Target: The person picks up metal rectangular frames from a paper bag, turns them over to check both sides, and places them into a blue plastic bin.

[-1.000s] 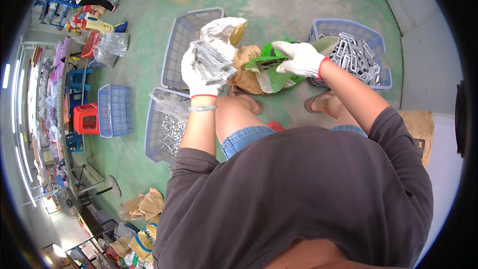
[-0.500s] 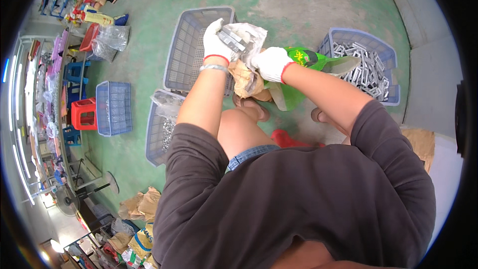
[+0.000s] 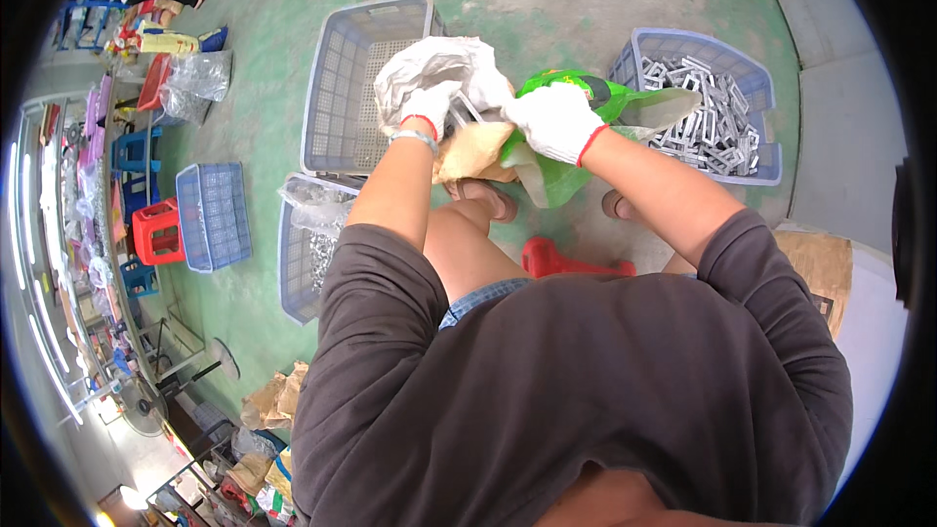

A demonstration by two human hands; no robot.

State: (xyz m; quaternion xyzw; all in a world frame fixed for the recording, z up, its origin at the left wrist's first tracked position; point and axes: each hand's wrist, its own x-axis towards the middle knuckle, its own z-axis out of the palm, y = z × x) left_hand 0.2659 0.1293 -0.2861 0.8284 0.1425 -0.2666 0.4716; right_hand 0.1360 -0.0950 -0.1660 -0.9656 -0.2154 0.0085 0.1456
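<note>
My left hand (image 3: 427, 105), in a white knit glove with a red cuff, reaches into the mouth of a white-lined brown paper sack (image 3: 467, 54). Its fingers are curled against a few silvery rectangular metal frames (image 3: 467, 110); the bag partly hides the fingertips. My right hand (image 3: 558, 123), gloved the same way, is closed on the sack's right rim. Bunched beside and under that hand is a green plastic bag (image 3: 547, 176). The sack's lower part is folded brown paper, held above my feet.
A large grey-blue crate (image 3: 327, 88) stands behind the sack. At right, another crate (image 3: 771, 122) holds many loose metal frames (image 3: 712, 122). A smaller crate (image 3: 293, 263) with small metal parts is at left. A red stool (image 3: 561, 259) lies below me; a blue basket (image 3: 215, 215) stands farther left.
My left hand has lowered the metal frames from above the sack into its mouth. The sack's mouth has spread wider, and my right hand has shifted slightly right with its rim.
</note>
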